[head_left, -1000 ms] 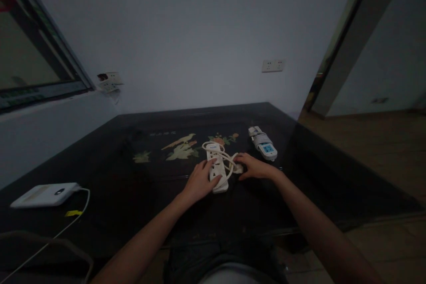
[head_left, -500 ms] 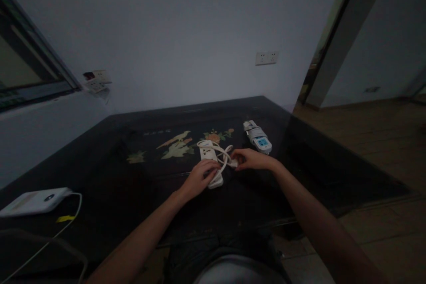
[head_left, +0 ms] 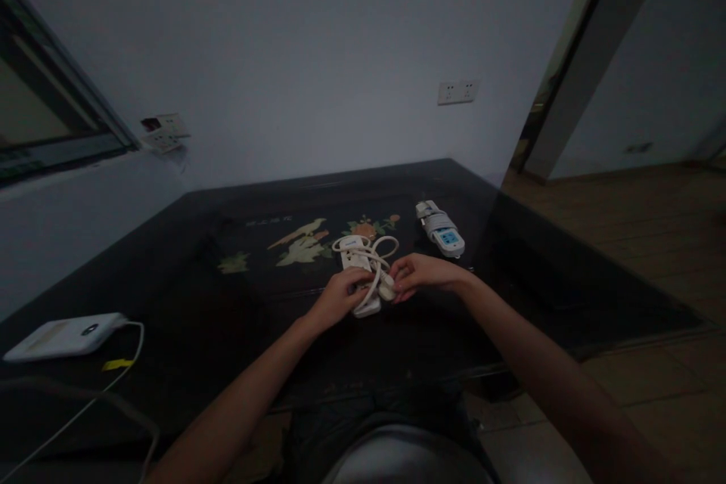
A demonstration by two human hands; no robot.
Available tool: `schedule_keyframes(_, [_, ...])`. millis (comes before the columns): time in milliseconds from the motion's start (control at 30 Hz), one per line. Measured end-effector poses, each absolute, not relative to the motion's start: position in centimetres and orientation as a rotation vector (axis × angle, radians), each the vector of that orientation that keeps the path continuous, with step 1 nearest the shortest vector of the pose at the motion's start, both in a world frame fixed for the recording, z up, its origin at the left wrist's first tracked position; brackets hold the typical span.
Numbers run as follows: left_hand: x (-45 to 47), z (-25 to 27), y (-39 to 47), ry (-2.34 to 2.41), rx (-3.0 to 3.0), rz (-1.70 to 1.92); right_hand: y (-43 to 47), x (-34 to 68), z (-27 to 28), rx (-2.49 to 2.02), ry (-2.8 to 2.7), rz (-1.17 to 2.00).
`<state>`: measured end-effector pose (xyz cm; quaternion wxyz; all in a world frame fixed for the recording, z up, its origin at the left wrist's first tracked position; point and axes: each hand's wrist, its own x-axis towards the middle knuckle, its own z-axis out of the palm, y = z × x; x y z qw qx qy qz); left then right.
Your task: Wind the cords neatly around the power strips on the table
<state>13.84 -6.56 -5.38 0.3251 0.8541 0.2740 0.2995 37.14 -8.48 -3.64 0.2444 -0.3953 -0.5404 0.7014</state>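
Observation:
A white power strip (head_left: 368,308) lies on the dark table in front of me, its cord (head_left: 386,242) looped loosely over the top. My left hand (head_left: 339,295) is closed around the strip's middle, fingers over the cord and the strip's side. The plug (head_left: 386,287) at the cord's end is pinched by the fingertips of my right hand (head_left: 411,277), beside the strip's right edge. Farther right rests a second power strip (head_left: 450,242) with blue sockets, its grey cord wound tightly around it; neither hand touches it.
The black table (head_left: 238,325) has a bird and flower inlay (head_left: 303,246). At left lies a white device (head_left: 65,336) with a cable and a yellow tag (head_left: 117,364). Wall sockets (head_left: 457,92) are set behind the table, and a window (head_left: 51,91) is at upper left.
My right hand has moved slightly left and down with the plug, closer to the strip. The cord loop on the right has opened wider. My left hand stays on the strip.

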Motion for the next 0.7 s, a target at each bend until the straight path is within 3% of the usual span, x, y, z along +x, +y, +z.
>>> schedule_keyframes(400, [14.1, -5.6, -6.5, 0.817, 2.144, 0.725, -8.6, 35.1, -4.9, -0.979, -1.237, 1.814])
schedule_keyframes(700, [13.4, -5.8, -5.4, 0.807, 1.789, 0.969, -7.6, 36.3, -4.0, -1.125, -1.515, 1.231])
